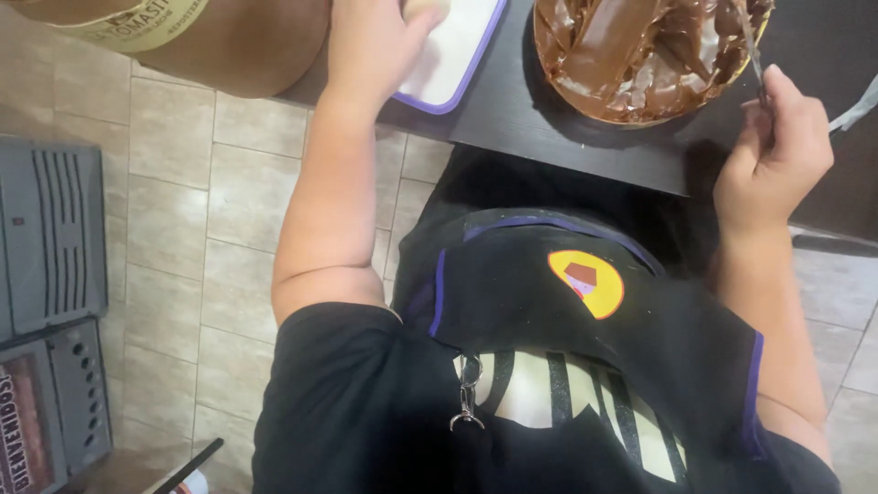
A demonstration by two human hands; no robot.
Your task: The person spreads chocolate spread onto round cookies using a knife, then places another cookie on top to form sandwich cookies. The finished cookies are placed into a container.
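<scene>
A person in a black apron stands at a dark table [585,146], looking down over a round cake [640,55] thickly covered in chocolate frosting. The right hand [773,160] rests at the near right side of the cake, its fingers [786,96] closed around the handle of a thin metal spatula [752,55] whose blade reaches up over the cake's frosted right rim. The left hand [370,46] is well to the left of the cake, curled on a small pale object [425,7] at the top of the frame above a white tray with a purple rim [457,69]; what that object is cannot be told, and only part of the grip shows.

The cake sits close to the table's near edge, just above the person's apron. From here the likeliest mishap, by the look of it, is the blade dragging too deep and gouging the soft frosting, or smearing chocolate onto the dark table beside the cake. A push from the right hand could also shift the cake toward the near edge. A large brown tub [229,41] stands left of the tray, and a tiled floor [183,229] lies below.
</scene>
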